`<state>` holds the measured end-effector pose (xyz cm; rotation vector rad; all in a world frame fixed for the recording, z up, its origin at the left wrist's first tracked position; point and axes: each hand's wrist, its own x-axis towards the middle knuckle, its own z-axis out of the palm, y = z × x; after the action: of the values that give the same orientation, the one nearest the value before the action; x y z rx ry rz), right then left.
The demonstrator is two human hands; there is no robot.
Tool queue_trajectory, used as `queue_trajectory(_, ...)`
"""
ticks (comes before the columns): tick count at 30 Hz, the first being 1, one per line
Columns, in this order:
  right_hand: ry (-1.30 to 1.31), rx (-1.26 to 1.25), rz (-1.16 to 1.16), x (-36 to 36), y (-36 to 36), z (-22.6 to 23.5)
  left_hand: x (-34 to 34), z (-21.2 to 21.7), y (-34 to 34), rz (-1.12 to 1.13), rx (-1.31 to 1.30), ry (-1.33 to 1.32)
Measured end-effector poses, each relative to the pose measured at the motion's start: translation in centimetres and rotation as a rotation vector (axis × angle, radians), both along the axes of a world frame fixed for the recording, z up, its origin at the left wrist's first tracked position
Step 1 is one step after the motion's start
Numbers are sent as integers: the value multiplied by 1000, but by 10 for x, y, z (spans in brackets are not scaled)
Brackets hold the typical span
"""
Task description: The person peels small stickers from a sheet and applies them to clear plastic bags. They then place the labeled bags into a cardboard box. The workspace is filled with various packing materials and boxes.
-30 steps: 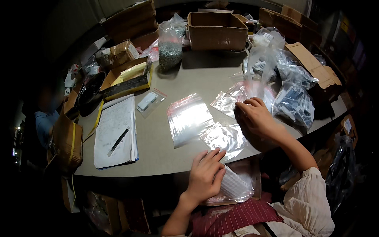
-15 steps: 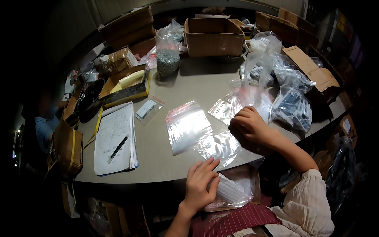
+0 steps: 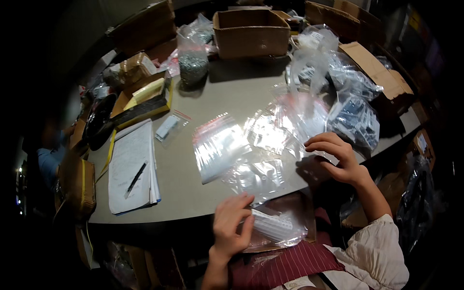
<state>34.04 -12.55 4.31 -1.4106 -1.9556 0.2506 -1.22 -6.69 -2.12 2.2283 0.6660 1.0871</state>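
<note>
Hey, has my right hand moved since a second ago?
Yes. Judged against the notebook on the table, your right hand has moved rightward, farther from it.

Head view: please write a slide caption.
Left hand and right hand near clear plastic bags on a cluttered table.
</note>
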Motion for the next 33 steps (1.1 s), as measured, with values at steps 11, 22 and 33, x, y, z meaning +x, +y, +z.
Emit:
queue_trajectory(11, 77, -36, 188, -89, -40, -15, 3, 2, -14, 83, -9, -67)
queue_trajectory(22, 146, -94, 334, -137, -6, -22, -2, 4, -29, 136, -13, -170)
queue_trajectory(33, -11, 134, 263, -147, -6, -20, -8, 0, -31, 104, -180, -214)
